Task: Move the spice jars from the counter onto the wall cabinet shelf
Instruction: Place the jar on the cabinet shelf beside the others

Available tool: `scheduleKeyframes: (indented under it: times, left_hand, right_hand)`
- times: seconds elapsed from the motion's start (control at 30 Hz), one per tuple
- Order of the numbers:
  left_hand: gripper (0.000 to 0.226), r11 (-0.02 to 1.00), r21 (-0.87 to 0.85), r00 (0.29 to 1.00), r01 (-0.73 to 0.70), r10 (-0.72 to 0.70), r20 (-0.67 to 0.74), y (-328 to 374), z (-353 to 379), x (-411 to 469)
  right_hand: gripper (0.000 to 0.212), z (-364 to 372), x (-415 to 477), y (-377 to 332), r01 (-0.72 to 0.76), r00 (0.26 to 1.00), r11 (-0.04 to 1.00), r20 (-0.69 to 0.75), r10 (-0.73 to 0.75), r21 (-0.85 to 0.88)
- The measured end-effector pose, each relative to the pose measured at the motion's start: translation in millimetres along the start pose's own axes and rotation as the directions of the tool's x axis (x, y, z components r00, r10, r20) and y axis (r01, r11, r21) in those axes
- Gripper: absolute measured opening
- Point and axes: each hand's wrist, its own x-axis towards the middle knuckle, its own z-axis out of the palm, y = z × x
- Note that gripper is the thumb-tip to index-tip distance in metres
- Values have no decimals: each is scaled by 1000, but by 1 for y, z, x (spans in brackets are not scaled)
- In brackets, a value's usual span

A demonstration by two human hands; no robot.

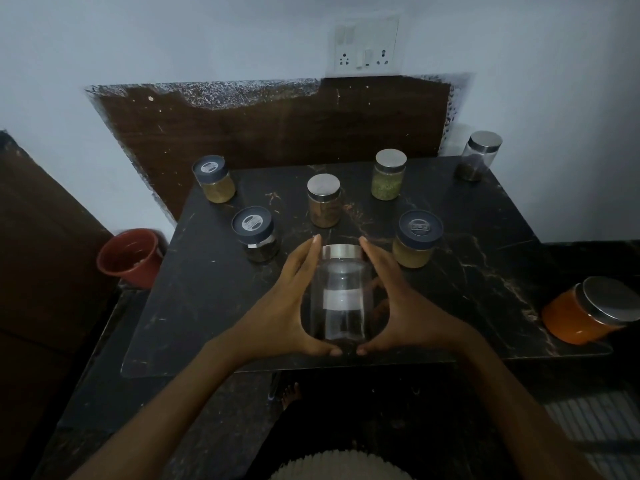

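Observation:
A clear glass jar (341, 296) with a steel lid and a white label stands near the front of the black marble counter (207, 306). My left hand (277, 306) and my right hand (398, 306) clasp it from both sides, fingers along its walls and thumbs meeting at its near base. Around it stand several more spice jars: a blue-lidded yellow jar (213, 180), a blue-lidded dark jar (256, 233), a steel-lidded brown jar (323, 200), a green jar (389, 174), another blue-lidded yellow jar (417, 239) and a dark jar (479, 155). No wall cabinet shelf is in view.
An orange jar (588, 310) with a steel lid stands at the counter's right front corner. A red pot (130, 256) sits lower, off the counter's left edge. A brown board leans against the wall behind, under a socket plate (365, 46).

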Motion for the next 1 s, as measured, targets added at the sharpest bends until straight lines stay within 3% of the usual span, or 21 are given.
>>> scheduleKeyframes:
  times: [0.17,0.4,0.57,0.8,1.0]
  left_hand:
    - [128,991,124,999,-44,45,-6,4,3,2]
    - [125,994,-109,1000,-13,10,-28,11,0,-10]
    - [134,1000,-13,1000,-11,11,22,16,10,-9]
    - [126,981,-190,998,28,-37,-45,19,1,-14]
    - [134,992,-124,999,19,-16,28,24,4,-8]
  right_hand:
    - [137,2,-1,-4,-9,1000,998,19,11,-57]
    - [140,-5,-11,-7,-40,997,999,64,39,13]
    - [135,2,-11,-13,-15,1000,998,22,17,-68]
    - [140,-7,-16,-19,-23,998,997,60,19,72]
    - [132,-3,-11,-25,26,1000,999,11,-25,-46]
